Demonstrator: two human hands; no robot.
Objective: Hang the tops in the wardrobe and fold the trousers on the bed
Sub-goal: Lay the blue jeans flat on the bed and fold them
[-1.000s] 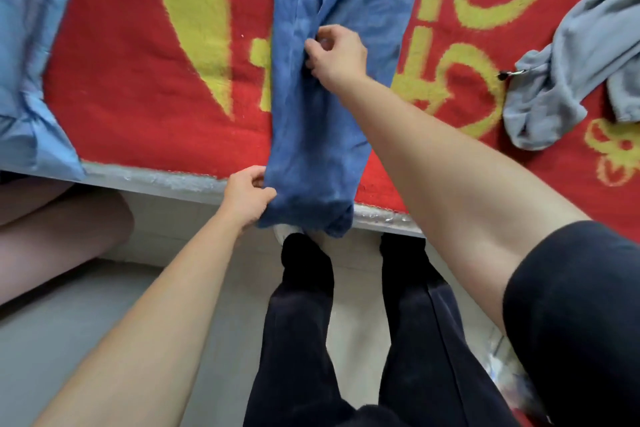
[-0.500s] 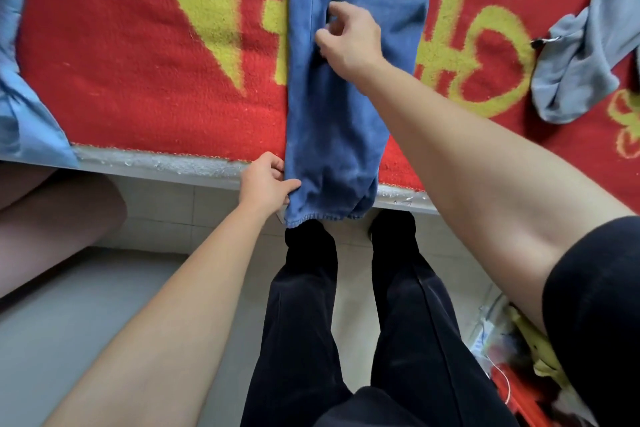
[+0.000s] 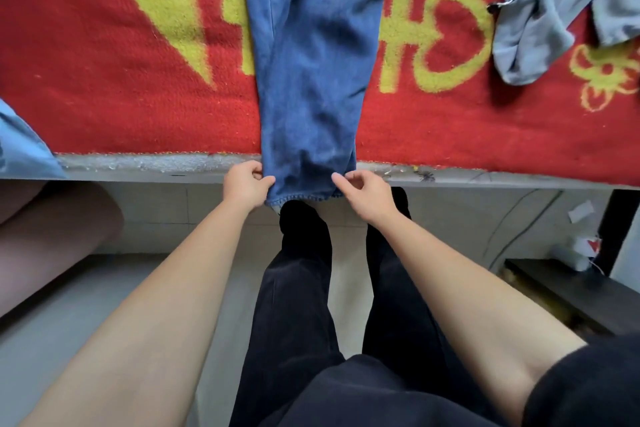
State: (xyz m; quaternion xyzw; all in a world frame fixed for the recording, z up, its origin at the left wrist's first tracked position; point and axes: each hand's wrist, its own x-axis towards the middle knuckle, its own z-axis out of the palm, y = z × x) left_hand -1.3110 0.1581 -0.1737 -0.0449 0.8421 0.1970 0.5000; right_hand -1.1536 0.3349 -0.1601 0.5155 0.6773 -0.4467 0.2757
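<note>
1. Jeans (image 3: 311, 62): blue denim, laid lengthwise on the bed and running away from the person, the legs stacked one over the other. The cuff end overhangs the near side of the bed; the waist end is out of view at the top.
2. Hem (image 3: 301, 196): hangs just below the bed edge (image 3: 156, 166), with a stitched line visible along its bottom.
3. Left hand (image 3: 246, 185): pinches the left corner of the hem between thumb and curled fingers.
4. Right hand (image 3: 365, 192): fingers curled, with the fingertips (image 3: 336, 177) at the right corner of the hem. I cannot tell whether any cloth is actually caught between them.
5. Blanket (image 3: 104, 80): red with large yellow figures, covering the bed beneath the jeans and ending at the grey bed edge.
6. Grey garment (image 3: 540, 28): crumpled on the blanket to the far right, well apart from the jeans, with a small metal piece at its near corner.
7. Light-blue garment (image 3: 20, 149): on the far left, draped over the bed edge and mostly cut off.
8. Person: stands close against the bed, facing it, in dark trousers (image 3: 294, 305) and a dark short sleeve on the right arm.
9. Floor (image 3: 86, 305): pale. A low dark bench (image 3: 568, 291) stands at the right.
</note>
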